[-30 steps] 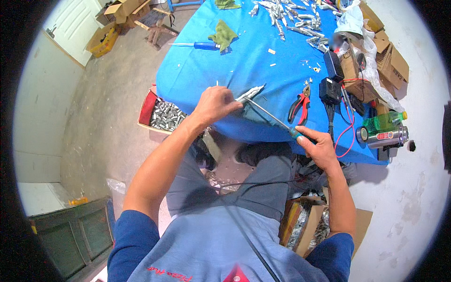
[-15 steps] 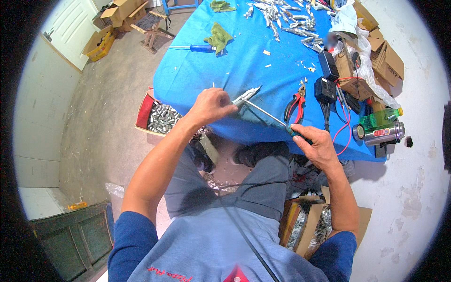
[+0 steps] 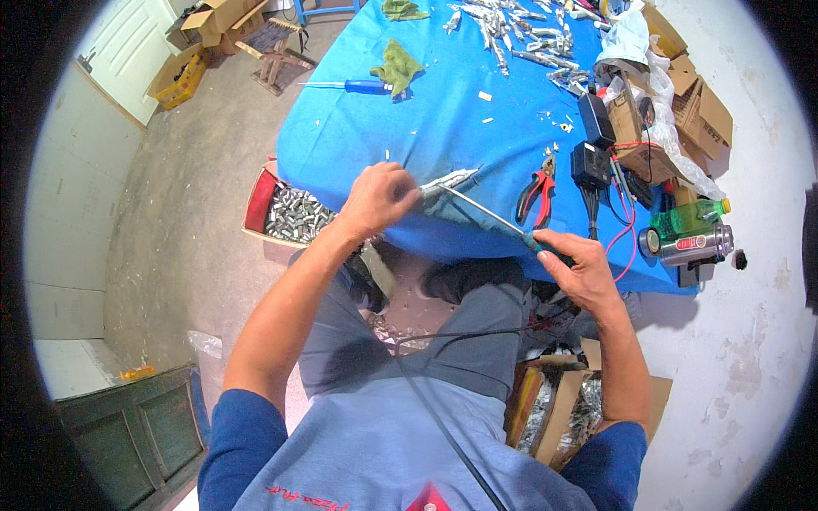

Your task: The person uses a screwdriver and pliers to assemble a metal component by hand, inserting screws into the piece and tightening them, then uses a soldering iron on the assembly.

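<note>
Over the near edge of the blue-covered table [image 3: 341, 140], my left hand [image 3: 379, 198] is closed round one end of a slim silvery metal piece [image 3: 450, 181]. Its pointed far end sticks out to the right, with thin dark tips. My right hand [image 3: 579, 266] grips the dark green handle of a screwdriver [image 3: 487, 209]. The screwdriver's long shaft runs up and left, and its tip meets the silvery piece close to my left fingers. Red-and-black pliers [image 3: 537, 194] lie on the cloth beyond my right hand.
Many similar silvery pieces [image 3: 545, 43] lie at the far side. A blue-handled screwdriver [image 3: 366, 87] rests beside a green rag [image 3: 398, 66]. On the right are black adapters [image 3: 590, 163], a green bottle [image 3: 688, 216] and a steel flask [image 3: 699, 244]. A red box [image 3: 262, 203] of small metal parts stands left.
The silvery piece has turned slightly, its pointed end now lower and farther right. My right hand and the screwdriver have shifted a little right and down. Both hands keep their hold.
</note>
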Available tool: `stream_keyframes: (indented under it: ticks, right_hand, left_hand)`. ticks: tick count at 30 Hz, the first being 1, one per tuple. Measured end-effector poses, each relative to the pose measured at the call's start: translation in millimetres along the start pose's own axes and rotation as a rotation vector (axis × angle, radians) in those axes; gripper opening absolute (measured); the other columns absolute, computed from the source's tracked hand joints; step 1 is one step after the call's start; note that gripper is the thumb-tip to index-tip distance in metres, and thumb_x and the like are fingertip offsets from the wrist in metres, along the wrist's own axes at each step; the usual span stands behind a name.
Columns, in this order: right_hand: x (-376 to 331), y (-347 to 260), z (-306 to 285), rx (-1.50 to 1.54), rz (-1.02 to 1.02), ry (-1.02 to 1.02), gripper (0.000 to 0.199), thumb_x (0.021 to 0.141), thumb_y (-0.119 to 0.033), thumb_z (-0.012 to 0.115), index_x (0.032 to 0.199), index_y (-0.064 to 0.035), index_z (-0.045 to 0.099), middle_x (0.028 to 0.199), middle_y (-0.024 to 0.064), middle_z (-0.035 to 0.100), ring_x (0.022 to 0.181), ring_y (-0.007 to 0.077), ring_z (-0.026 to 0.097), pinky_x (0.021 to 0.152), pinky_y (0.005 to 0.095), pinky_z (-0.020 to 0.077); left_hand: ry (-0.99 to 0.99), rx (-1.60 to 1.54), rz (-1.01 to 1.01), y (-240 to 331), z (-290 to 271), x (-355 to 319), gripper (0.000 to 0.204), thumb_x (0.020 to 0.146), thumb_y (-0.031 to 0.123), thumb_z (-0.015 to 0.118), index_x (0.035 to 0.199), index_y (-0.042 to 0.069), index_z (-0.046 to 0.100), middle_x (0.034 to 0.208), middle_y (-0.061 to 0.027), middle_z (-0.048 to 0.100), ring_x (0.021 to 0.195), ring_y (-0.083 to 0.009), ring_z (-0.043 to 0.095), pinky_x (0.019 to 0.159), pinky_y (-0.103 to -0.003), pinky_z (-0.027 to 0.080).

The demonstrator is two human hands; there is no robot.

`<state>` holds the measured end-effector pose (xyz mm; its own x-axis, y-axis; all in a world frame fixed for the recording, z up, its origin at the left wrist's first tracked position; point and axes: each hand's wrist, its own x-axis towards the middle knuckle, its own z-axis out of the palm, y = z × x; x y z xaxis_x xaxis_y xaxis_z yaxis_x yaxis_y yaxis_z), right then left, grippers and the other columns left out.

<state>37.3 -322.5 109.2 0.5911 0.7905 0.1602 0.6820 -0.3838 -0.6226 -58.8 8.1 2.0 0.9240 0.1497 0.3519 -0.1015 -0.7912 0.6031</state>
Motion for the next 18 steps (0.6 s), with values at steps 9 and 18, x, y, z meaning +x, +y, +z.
stream_keyframes:
  ticks: [9, 18]
  right_hand:
    - [-13, -7, 51, 0.877, 0.63, 0.212, 0.031, 0.087, -0.021, 0.072, 0.109, -0.0013, 0.061, 0.077, 0.0019, 0.061, 0.058, 0.0061, 0.053, 0.045, 0.0198, 0.0392]
    - [49, -42, 182, 1.219, 0.536, 0.453, 0.026, 0.088, -0.018, 0.071, 0.103, -0.002, 0.058, 0.092, 0.0027, 0.062, 0.08, 0.0114, 0.061, 0.064, 0.0261, 0.0515]
  left_hand:
    - [0.253, 0.062, -0.028, 15, 14, -12, 0.012, 0.079, 0.017, 0.072, 0.079, 0.006, 0.067, 0.079, -0.0099, 0.059, 0.079, -0.0306, 0.057, 0.071, -0.041, 0.043]
    - [0.289, 0.036, 0.01, 50, 20, -54, 0.014, 0.073, 0.012, 0.075, 0.076, 0.006, 0.063, 0.075, -0.0089, 0.058, 0.073, -0.0299, 0.056, 0.066, -0.04, 0.042]
